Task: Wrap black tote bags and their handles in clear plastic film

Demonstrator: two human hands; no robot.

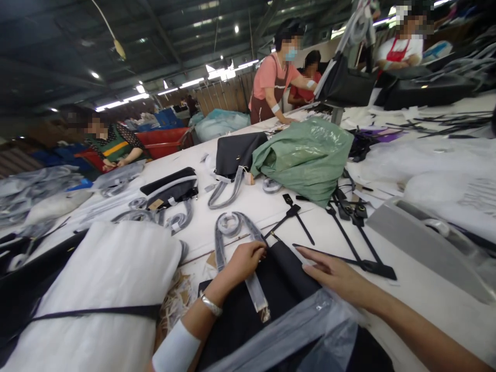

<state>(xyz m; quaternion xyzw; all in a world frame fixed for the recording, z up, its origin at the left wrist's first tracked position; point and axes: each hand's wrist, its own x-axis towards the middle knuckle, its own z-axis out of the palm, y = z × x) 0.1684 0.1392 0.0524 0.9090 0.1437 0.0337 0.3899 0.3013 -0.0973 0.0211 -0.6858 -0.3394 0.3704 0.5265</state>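
Note:
In front of me lies a black handbag (287, 271), its grey plastic-wrapped strap (258, 294) running across it. My left hand (248, 258) is at the bag's upper left edge, fingers curled together in a pinch; what lies between them is hidden. A small gold zipper end shows just beside those fingertips. At the bag's right edge is my right hand (329, 271), its fingers stretched out and the thumb apart. A thin black strap (341, 256) passes by its fingertips. Clear plastic wrap (294, 330) covers the lower part of the bag.
White foam wrap (104, 289) is bulky on the left. Beyond lie wrapped-strap black bags (236, 155), a green plastic bag (306, 155) and loose black straps (302, 217). A grey bin-like tray (418, 248) stands right. Several co-workers, one in a pink shirt (267, 77), are across the table.

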